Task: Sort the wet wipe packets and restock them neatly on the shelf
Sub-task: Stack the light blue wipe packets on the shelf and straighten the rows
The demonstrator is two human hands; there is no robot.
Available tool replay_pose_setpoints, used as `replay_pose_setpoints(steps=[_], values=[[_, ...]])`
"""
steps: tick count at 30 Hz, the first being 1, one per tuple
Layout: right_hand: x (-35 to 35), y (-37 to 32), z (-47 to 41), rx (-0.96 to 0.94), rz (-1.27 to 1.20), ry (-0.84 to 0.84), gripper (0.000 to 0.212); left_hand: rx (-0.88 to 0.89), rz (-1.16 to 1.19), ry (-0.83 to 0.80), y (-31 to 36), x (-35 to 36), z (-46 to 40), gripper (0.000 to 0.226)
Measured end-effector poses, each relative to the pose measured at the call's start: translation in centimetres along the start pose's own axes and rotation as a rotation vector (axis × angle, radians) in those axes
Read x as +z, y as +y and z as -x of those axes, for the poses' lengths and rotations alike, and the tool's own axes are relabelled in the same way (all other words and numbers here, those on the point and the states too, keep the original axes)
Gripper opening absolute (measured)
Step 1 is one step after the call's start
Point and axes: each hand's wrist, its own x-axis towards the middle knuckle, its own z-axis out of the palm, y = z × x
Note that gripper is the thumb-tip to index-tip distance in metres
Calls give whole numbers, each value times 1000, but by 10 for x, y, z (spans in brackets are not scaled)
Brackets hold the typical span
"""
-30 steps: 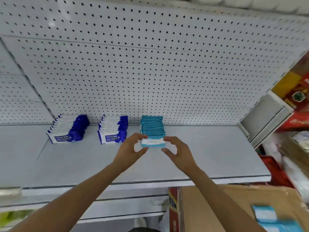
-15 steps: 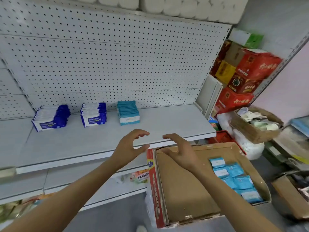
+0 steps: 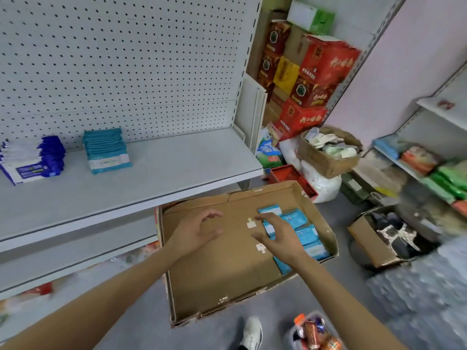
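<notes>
A row of teal wet wipe packets stands on the grey shelf, with a row of dark blue packets to its left. Below the shelf sits a shallow cardboard box on the floor. Several light blue packets lie loose along its right side. My left hand hovers over the bare middle of the box, fingers relaxed and empty. My right hand is spread just above the loose packets, holding nothing.
Red and yellow cartons are stacked right of the shelf end. A brown box of odds and ends, a red crate and a box of shoes stand on the floor. Another shelf unit is at far right.
My hands let go of the teal packet at the front of its row, drew back off the shelf and dropped down to the cardboard box. The view swung right and down.
</notes>
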Motion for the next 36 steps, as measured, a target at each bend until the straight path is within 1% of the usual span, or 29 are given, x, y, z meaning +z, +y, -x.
replay_pose_setpoints(steps=[2, 6, 10, 12, 15, 17, 19, 23, 25, 26, 28, 29, 32, 34, 36], values=[[-16, 58, -3, 58, 30, -22, 47, -45, -32, -44, 0, 47, -30, 34], [-45, 190, -19, 213, 89, -101, 41, -165, -38, -76, -2, 151, -93, 36], [-56, 317, -40, 371, 155, -244, 39, -281, 96, -62, -27, 260, -153, 35], [-54, 369, -50, 446, 186, -296, 41, -344, 108, -62, -45, 307, -179, 35], [-42, 435, -65, 458, 240, -412, 47, -481, 83, -108, -83, 363, -215, 43], [-31, 465, -73, 473, 271, -479, 50, -519, -41, -114, -109, 391, -237, 50], [-19, 487, -78, 458, 304, -520, 53, -512, -193, -113, -131, 412, -260, 55], [-1, 515, -83, 347, 437, -545, 64, -537, -383, -146, -162, 439, -288, 57], [3, 523, -85, 307, 486, -538, 61, -569, -512, -193, -167, 445, -293, 59], [4, 525, -86, 297, 504, -543, 59, -589, -538, -216, -168, 447, -295, 60], [4, 526, -89, 264, 541, -572, 52, -622, -493, -232, -169, 450, -298, 60], [3, 525, -91, 251, 550, -593, 48, -629, -437, -219, -169, 451, -298, 56], [-2, 517, -92, 271, 475, -619, 36, -637, -320, -141, -163, 443, -292, 35], [-10, 506, -92, 378, 350, -580, 30, -642, -314, -78, -151, 425, -283, 30], [-20, 491, -95, 455, 233, -483, 31, -672, -261, 3, -137, 399, -270, 26]])
